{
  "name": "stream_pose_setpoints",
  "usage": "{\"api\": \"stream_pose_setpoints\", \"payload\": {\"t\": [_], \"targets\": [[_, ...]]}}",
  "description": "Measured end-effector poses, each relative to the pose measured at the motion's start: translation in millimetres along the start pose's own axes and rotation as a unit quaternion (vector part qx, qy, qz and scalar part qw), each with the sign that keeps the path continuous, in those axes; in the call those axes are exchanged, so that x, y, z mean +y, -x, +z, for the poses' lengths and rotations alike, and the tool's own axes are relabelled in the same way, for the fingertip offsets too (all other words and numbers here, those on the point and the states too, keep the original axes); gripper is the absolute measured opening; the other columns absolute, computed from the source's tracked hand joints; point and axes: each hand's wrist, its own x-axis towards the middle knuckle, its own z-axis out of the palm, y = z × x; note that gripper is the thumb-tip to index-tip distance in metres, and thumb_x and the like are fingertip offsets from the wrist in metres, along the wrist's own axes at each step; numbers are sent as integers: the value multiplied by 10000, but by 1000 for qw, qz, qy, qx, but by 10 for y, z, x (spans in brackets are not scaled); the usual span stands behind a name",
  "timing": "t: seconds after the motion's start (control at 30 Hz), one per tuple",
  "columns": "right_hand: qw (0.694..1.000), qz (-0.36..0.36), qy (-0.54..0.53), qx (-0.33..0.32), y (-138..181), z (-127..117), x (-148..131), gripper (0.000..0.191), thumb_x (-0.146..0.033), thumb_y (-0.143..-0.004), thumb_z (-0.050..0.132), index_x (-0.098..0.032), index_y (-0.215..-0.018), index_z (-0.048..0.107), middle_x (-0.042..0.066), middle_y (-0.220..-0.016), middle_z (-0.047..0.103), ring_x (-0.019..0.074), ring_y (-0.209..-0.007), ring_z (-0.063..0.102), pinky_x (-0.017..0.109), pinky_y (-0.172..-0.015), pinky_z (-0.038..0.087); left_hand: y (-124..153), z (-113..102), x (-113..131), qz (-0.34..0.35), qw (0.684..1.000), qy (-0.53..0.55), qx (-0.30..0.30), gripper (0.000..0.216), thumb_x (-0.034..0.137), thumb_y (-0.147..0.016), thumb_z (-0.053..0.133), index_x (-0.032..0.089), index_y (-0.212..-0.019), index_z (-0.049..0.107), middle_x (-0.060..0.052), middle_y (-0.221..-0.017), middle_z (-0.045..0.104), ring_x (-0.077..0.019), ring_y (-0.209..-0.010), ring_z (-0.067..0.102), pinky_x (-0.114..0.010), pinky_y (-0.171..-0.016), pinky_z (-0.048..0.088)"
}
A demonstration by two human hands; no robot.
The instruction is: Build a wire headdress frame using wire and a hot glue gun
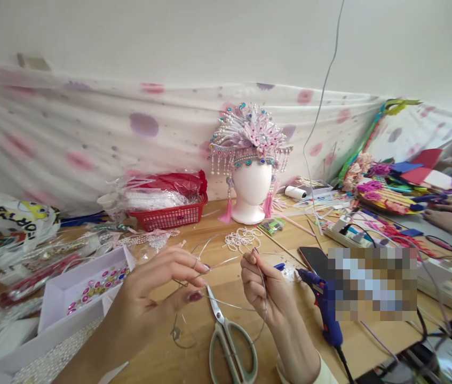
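Note:
A thin silvery wire [234, 306] runs in loose loops between my two hands above the wooden table. My left hand [165, 282] has its fingers bent around the loops, with the thumb a little below the index finger. My right hand [268, 285] pinches the wire between thumb and index finger, the other fingers curled in. Below the hands lie scissors [231, 346] with pale grey-green handles, blades pointing away from me. Just beyond my right hand is a string of white beads [242, 239] in a heap. A blue glue gun [324, 309] lies right of that hand.
At the back, a white mannequin head [253, 184] wears a pink beaded headdress [250, 133]. A red basket [165, 217] holds bagged material. Left are boxes of gems [101, 288] and pearls [57, 346]. A phone [314, 261], power strips and another person's hands [450, 216] are on the right.

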Motion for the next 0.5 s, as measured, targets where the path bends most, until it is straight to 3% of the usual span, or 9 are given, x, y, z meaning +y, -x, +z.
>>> {"api": "stream_pose_setpoints", "payload": {"t": [0.23,0.5], "targets": [[1000,3,27,10,-21,-36,19,267,-118,-805,824,-120,-730,568,-122,-578,379,2,-419,263,85,-312,199,11,-6,51,-15,1000,14,-15,115,271,-933,681,329,-1029,706,54,-1084,751,-128,-1071,676,-258,-1002,472],[999,-18,32,-6,26,59,61,258,-241,-853,807,-133,-764,590,-122,-572,319,14,-421,209,53,-274,181,14,-18,26,-28,999,4,47,164,171,-901,669,317,-905,744,41,-947,778,-154,-911,725,-310,-960,547]]}}
